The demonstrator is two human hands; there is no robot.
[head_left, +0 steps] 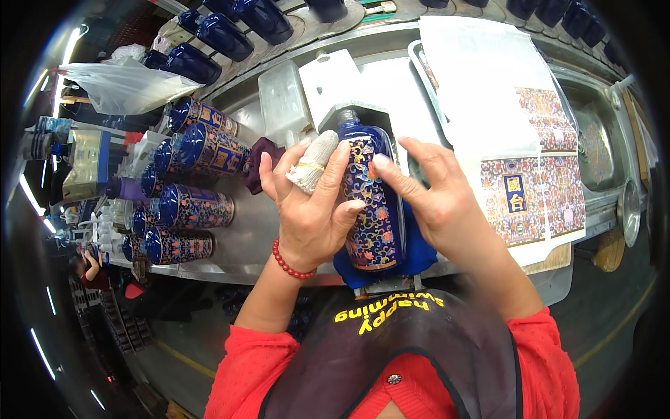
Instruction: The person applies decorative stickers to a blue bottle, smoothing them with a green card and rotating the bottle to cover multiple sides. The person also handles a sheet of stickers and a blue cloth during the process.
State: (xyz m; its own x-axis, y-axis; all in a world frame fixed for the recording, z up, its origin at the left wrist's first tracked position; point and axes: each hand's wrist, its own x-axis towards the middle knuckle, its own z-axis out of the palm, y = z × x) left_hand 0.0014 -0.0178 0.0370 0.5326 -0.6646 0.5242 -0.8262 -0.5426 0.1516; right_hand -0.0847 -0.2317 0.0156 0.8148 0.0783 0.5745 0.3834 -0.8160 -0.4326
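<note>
Two bare hands flank a blue flower-patterned bottle [372,216], which lies in front of the person at the near edge of a metal tabletop [255,227], its neck pointing away and its lower end over a blue cloth [420,244]. The left hand [307,209] has its grip spread, thumb and forefinger apart along the bottle's left edge, which they partly cover. A grey-white cloth pad [317,159] bound with a yellow band sits among its fingers; how it is fixed there is hidden. The right hand [434,192] also has an open grip, the thumb tip over the bottle's right edge and the other fingers raised clear; whether the thumb presses or only hovers cannot be told. A red bead bracelet [293,267] circles the left wrist. To the right, printed sheets [534,199] lie on white paper [467,84], and a metal basin [593,150] bends with the lens at the rim. To the left, decorated bottles [209,150] stand in a cluster, partly hiding one another; a dark purple cloth [264,164] is partly covered by the left hand. Plain dark blue bottles [223,36] at the far edge are cut off by the frame. A dark apron [328,366] hides the near floor, and the left background is too small and dim to make out.
</note>
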